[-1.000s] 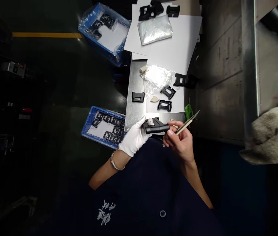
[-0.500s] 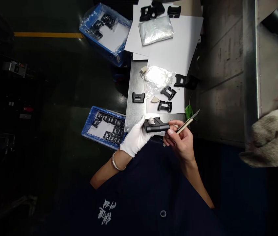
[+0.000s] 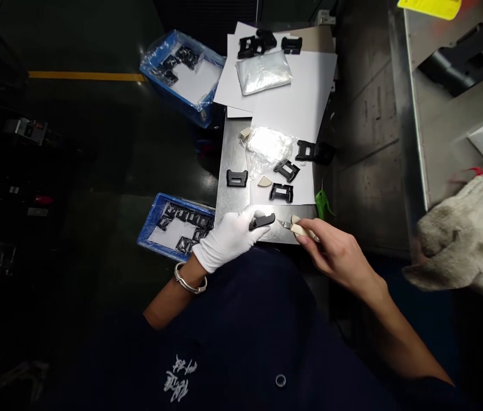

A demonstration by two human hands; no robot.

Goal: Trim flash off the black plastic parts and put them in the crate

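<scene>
My left hand (image 3: 230,237), in a white glove, is closed around a black plastic part (image 3: 264,221), seen edge-on. My bare right hand (image 3: 337,251) grips a small knife (image 3: 297,228) with a pale handle; its blade points left, close to the part's right end. Whether the blade touches the part I cannot tell. A second pale piece beside the handle is too small to name. Just beyond my hands, a black frame-shaped part (image 3: 281,192) and another black part (image 3: 236,178) lie on the bench, with a pale wedge-shaped piece (image 3: 264,181) between them.
Blue bins (image 3: 149,225) (image 3: 209,108) with bagged black parts stand on the left. White paper (image 3: 309,85) covers the bench beneath a filled clear bag (image 3: 264,73) and crumpled plastic film (image 3: 269,145). A green tool (image 3: 322,205) hangs at the right; a soiled glove (image 3: 459,234) sits beyond.
The black part has turned edge-on in my left hand. My right hand has let go of its end, moved right, and swung the knife from pointing up-right to pointing left at it.
</scene>
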